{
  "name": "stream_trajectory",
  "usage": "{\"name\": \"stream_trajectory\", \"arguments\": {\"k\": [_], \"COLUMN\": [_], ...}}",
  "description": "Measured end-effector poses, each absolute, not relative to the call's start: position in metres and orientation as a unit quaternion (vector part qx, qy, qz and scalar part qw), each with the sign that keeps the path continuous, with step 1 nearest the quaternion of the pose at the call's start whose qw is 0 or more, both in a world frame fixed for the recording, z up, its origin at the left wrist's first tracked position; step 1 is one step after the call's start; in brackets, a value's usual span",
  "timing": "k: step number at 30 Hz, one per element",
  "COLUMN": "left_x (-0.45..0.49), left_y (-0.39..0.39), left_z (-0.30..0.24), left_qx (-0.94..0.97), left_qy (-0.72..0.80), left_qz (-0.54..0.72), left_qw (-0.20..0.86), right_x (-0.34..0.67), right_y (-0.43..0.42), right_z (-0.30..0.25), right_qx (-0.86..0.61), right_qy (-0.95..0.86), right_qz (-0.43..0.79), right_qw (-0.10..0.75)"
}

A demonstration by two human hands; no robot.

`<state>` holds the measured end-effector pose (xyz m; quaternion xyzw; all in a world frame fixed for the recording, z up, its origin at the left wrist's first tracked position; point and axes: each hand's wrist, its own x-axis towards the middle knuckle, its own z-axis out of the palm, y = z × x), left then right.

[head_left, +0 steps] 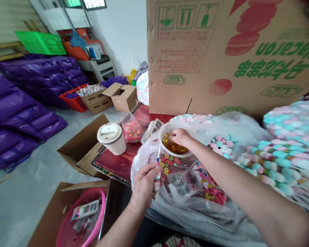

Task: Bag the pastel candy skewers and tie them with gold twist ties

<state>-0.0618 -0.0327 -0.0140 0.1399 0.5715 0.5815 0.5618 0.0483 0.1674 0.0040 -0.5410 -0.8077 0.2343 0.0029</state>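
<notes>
A bare right forearm (247, 192) is slanting in toward a white bowl (166, 128).

Fingers bunched, the right hand (181, 137) is resting among its gold strips (175, 147), grip unclear; on the bowl's near side, the left hand (144, 181) is clamping a wrapped stick (158, 176). Behind the bowl a carton (185, 92) is standing; leftward, bare tabletop (118, 164) is showing.

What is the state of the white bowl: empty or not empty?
Not empty: gold strips lie inside the bowl, and the right hand reaches in over them. How deep they lie, I cannot tell.
</notes>
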Motion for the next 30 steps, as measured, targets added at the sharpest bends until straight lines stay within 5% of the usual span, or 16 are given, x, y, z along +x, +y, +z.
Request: {"name": "stream_trajectory", "arguments": {"k": [9,19,30], "left_x": [-0.071,-0.067,-0.058], "left_y": [-0.025,-0.042,-0.023], "left_z": [-0.013,-0.009,-0.002], "left_qx": [0.125,0.110,0.151], "left_qy": [0.514,0.545,0.470], "left_qz": [0.603,0.592,0.607], "left_qw": [0.597,0.583,0.623], "right_x": [0.063,0.036,0.069], "right_y": [0.164,0.165,0.156], "right_z": [0.002,-0.004,0.015], "right_qx": [-0.504,-0.470,-0.495], "right_qy": [-0.837,-0.864,-0.850], "right_qz": [0.204,0.179,0.177], "right_qw": [0.057,-0.016,0.029]}}
